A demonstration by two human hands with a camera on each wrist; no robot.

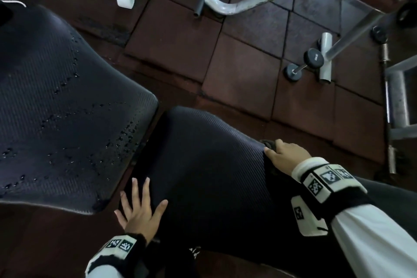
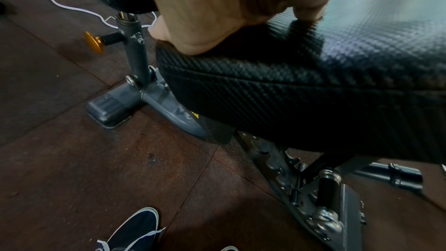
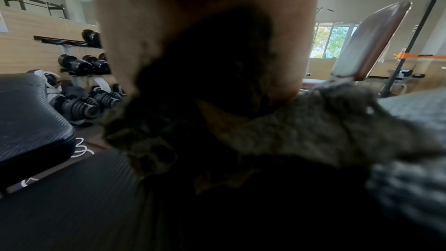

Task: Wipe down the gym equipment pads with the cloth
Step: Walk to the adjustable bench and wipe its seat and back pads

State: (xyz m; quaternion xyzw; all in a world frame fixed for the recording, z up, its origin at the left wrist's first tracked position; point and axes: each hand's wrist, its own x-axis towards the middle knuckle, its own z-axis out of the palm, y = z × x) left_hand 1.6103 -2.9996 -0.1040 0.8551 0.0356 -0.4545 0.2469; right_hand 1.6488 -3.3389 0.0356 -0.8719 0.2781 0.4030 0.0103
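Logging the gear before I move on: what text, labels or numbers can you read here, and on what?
"5KG": end of the dumbbell on the floor, small and only just readable.
Yellow warning sticker on the bench frame: mostly hidden, unreadable.
Wrist bands: black-and-white code squares only, no words.
Poster on the far wall: too blurred to read.

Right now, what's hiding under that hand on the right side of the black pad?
Under the right hand sits a dark fuzzy cloth, pressed on the black pad. Only the cloth's edges peek out; the hand covers the rest.
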